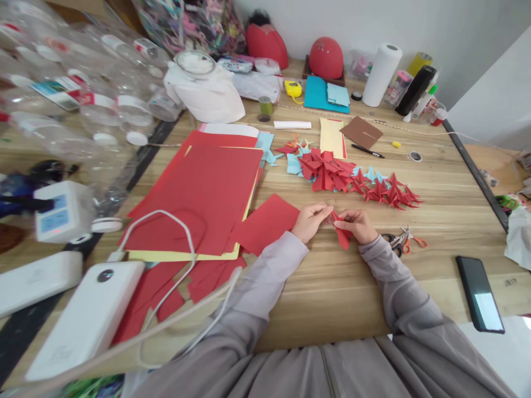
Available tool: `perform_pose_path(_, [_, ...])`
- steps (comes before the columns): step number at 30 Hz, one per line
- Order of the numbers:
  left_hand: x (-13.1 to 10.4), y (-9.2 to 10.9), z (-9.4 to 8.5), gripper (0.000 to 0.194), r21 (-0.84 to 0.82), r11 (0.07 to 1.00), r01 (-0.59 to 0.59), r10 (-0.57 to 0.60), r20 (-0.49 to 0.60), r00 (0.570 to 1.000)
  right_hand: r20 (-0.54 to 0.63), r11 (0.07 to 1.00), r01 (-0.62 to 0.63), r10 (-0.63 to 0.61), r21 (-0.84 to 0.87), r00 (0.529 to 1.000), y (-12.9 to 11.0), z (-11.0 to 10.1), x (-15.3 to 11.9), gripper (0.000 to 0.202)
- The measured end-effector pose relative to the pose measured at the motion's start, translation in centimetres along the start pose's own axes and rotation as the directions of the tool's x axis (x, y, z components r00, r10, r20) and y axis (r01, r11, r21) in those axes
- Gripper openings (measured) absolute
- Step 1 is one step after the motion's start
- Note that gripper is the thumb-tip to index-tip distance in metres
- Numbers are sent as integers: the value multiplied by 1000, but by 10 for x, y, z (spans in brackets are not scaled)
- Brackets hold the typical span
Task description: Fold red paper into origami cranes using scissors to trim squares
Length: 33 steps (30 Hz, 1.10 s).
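Note:
Between my two hands is a small piece of folded red paper [342, 237], its narrow end pointing up and its wider end hanging toward me. My left hand [312, 220] pinches its upper left part. From the other side my right hand [357, 225] grips it between thumb and fingers. Just left of my left hand lies a flat red paper sheet [265, 224]. Beyond my hands sits a pile of folded red paper pieces [327, 170], with folded light blue pieces [370, 174] among them. Scissors [402, 242] rest to the right of my right hand.
A stack of red sheets [199, 193] covers the left side, with a white power bank [87, 320] and its cable in front. Plastic bottles [95, 99] crowd the far left. A phone [480, 293] lies at right. A black pen [368, 151] lies behind the pile.

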<state>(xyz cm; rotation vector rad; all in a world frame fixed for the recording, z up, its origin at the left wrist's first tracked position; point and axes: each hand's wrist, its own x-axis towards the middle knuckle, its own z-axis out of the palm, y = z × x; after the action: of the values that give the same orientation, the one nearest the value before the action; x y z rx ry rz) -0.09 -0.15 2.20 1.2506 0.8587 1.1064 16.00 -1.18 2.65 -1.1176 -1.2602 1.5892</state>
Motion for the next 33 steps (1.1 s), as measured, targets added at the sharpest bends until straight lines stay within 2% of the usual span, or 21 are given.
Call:
perform_pose_path(6, [-1,2,3,25,-24,999,34,-35,-20,999,-19,1000,-15,15,-3,1000,4,-1,0,26])
perform_pose_path(11, [2,1,0,26,-84,995,59,-73,-184,980,-147,996,-11,24,86,989,11,-4,1,31])
perform_pose_path(13, [3,-1,-1,26,-108,991,74,-95,-211,973,-166,994,-4,21,106,986,12,-6,2,38])
perform_pose_path(18, [2,-4,-1,27,-189,977,99,-123,-119,985,-183,993,-29,49,111,982,9,-8,2,43])
perform_pose_path(22, [-1,-3,1,29,-204,962,181,-175,48,983,-163,993,-39,58,115,985,7,-6,1,39])
perform_pose_path(24, [-1,-3,2,29,-217,951,220,-211,65,975,-166,991,-29,50,128,985,6,-4,2,39])
perform_pose_path(29, [3,-4,0,33,-326,911,254,-298,-92,950,-249,982,119,-79,149,965,4,0,4,58])
perform_pose_path(33, [7,-3,-2,35,-386,897,215,-301,-177,937,-206,975,199,-174,104,963,4,2,3,72])
